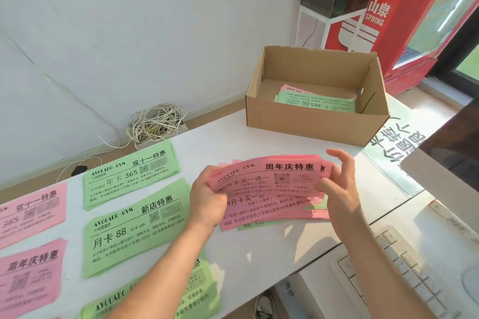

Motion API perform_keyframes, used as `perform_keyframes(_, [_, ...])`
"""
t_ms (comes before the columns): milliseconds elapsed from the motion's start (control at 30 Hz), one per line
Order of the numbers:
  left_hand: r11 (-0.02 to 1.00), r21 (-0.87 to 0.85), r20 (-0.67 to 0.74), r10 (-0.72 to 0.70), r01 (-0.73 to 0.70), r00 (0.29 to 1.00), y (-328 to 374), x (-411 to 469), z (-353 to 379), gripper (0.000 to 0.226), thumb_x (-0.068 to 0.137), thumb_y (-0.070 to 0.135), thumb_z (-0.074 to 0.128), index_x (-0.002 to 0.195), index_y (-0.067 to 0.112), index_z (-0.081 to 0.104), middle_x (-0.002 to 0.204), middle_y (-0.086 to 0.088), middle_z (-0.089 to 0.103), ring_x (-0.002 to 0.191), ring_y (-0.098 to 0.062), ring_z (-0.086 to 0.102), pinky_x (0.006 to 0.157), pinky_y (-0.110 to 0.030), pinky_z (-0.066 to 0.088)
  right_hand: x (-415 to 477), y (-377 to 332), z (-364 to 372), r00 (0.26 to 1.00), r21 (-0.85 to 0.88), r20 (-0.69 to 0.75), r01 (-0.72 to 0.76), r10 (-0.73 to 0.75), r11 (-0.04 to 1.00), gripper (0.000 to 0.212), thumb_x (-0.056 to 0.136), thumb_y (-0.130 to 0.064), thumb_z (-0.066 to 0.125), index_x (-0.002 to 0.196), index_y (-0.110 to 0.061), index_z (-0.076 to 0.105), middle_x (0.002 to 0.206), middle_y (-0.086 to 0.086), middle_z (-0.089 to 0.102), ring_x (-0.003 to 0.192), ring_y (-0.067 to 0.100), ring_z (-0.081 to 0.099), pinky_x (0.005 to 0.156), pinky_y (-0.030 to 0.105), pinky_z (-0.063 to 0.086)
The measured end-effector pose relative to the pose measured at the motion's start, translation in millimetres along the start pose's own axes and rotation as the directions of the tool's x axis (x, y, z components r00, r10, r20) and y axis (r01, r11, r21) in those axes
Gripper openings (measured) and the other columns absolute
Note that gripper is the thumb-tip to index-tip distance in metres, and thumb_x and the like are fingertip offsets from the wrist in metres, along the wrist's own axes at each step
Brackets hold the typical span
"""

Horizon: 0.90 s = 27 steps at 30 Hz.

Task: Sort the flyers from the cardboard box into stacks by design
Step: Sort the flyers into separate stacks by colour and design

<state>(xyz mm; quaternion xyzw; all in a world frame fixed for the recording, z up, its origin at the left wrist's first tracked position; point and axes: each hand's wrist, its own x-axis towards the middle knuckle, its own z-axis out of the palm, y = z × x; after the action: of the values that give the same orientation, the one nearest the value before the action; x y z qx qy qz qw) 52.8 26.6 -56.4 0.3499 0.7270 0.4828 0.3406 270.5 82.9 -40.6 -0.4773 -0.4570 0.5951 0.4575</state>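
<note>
A fanned bundle of pink flyers (272,184) is held just above the white table (223,142). My left hand (207,199) grips its left end with the thumb on top. My right hand (337,184) pinches the right end, upper fingers spread. A few green sheets show under the bundle. The cardboard box (313,122) stands behind, with green and pink flyers (316,102) lying inside. Sorted stacks lie on the left: three green stacks (129,176), (134,230), (191,290) and two pink stacks (31,210), (28,274).
A keyboard (404,274) and a monitor edge (453,163) sit at the right. A tangle of white cable (155,124) lies on the floor behind the table. A red drinks fridge (414,8) stands at the back right.
</note>
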Motion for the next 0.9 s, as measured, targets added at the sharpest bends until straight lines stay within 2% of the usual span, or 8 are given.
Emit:
perform_keyframes(200, [1.000, -0.003, 0.028, -0.014, 0.015, 0.999, 9.7, -2.3, 4.9, 0.038, 0.076, -0.004, 0.071, 0.093, 0.028, 0.058, 0.091, 0.011, 0.071, 0.089, -0.005, 0.067, 0.086, -0.030, 0.052, -1.1, 3.6, 25.0, 0.999, -0.324, -0.016, 0.040, -0.048, 0.945, 0.086, 0.078, 0.012, 0.045, 0.129, -0.054, 0.023, 0.091, 0.023, 0.065, 0.082, 0.047, 0.061, 0.066, 0.059, 0.054])
perform_keyframes(267, [1.000, -0.005, 0.024, 0.009, -0.009, 1.000, 15.7, -3.4, -2.9, 0.033, 0.077, -0.004, 0.070, 0.092, 0.025, 0.060, 0.089, 0.009, 0.072, 0.088, -0.005, 0.067, 0.087, -0.034, 0.053, -3.0, -3.4, 30.4, 0.994, -0.336, 0.005, 0.103, -0.108, 0.936, 0.085, 0.080, 0.014, 0.042, 0.131, -0.052, 0.024, 0.094, 0.028, 0.062, 0.080, 0.053, 0.055, 0.062, 0.058, 0.050])
perform_keyframes(400, [0.992, -0.123, 0.021, 0.010, -0.008, 1.000, 31.7, -10.0, -45.0, 0.039, 0.079, -0.010, 0.065, 0.098, 0.024, 0.061, 0.096, 0.004, 0.072, 0.094, -0.014, 0.068, 0.086, -0.042, 0.055, -12.5, -32.8, 46.4, 0.979, -0.403, 0.127, 0.199, -0.161, 0.893, 0.094, 0.082, 0.017, 0.039, 0.133, -0.060, 0.020, 0.090, 0.026, 0.062, 0.076, 0.049, 0.056, 0.058, 0.051, 0.054])
perform_keyframes(500, [0.995, -0.089, -0.061, 0.039, -0.045, 0.997, 40.0, -20.6, -88.3, 0.040, 0.083, -0.006, 0.063, 0.107, 0.025, 0.055, 0.099, 0.007, 0.070, 0.094, -0.007, 0.065, 0.090, -0.037, 0.052, -19.3, -48.4, 71.0, 0.944, -0.481, 0.282, 0.294, -0.172, 0.826, 0.089, 0.086, 0.012, 0.039, 0.128, -0.065, 0.026, 0.093, -0.001, 0.069, 0.062, 0.018, 0.059, 0.052, 0.024, 0.049])
perform_keyframes(567, [0.994, -0.061, -0.119, 0.083, -0.091, 0.989, 39.2, -30.4, -119.2, 0.046, 0.085, -0.006, 0.062, 0.106, 0.034, 0.050, 0.099, 0.011, 0.068, 0.093, -0.001, 0.064, 0.089, -0.031, 0.051, -27.0, -54.4, 95.3, 0.924, -0.491, 0.335, 0.337, -0.184, 0.803, 0.081, 0.087, 0.012, 0.040, 0.120, -0.063, 0.040, 0.095, -0.007, 0.068, 0.063, 0.017, 0.059, 0.049, 0.022, 0.047])
perform_keyframes(667, [0.990, -0.067, -0.187, 0.110, -0.124, 0.976, 30.8, -48.4, -167.9, 0.060, 0.086, -0.010, 0.058, 0.113, 0.041, 0.042, 0.095, 0.009, 0.069, 0.083, -0.001, 0.068, 0.072, -0.018, 0.053, -43.9, -54.4, 137.3, 0.916, -0.464, 0.358, 0.341, -0.179, 0.818, 0.075, 0.086, 0.015, 0.041, 0.109, -0.055, 0.051, 0.095, -0.010, 0.067, 0.071, 0.022, 0.062, 0.046, 0.024, 0.047])
perform_keyframes(767, [0.991, -0.109, -0.198, 0.051, -0.074, 0.979, 15.3, -69.1, -222.2, 0.063, 0.086, -0.003, 0.063, 0.125, 0.040, 0.039, 0.092, 0.004, 0.072, 0.078, -0.007, 0.070, 0.061, -0.023, 0.054, -66.2, -52.5, 181.3, 0.916, -0.438, 0.379, 0.301, -0.130, 0.847, 0.069, 0.083, 0.018, 0.038, 0.103, -0.045, 0.055, 0.097, -0.003, 0.066, 0.060, 0.017, 0.057, 0.041, 0.017, 0.042])
perform_keyframes(900, [0.991, -0.120, -0.131, -0.082, 0.066, 0.988, -12.0, -98.8, -295.0, 0.044, 0.087, 0.007, 0.065, 0.118, 0.035, 0.053, 0.091, 0.003, 0.074, 0.075, -0.021, 0.072, 0.057, -0.043, 0.058, -96.1, -38.3, 235.1, 0.911, -0.482, 0.412, 0.196, 0.023, 0.854, 0.071, 0.081, 0.018, 0.037, 0.098, -0.048, 0.058, 0.092, -0.006, 0.068, 0.070, 0.024, 0.063, 0.060, 0.046, 0.057])
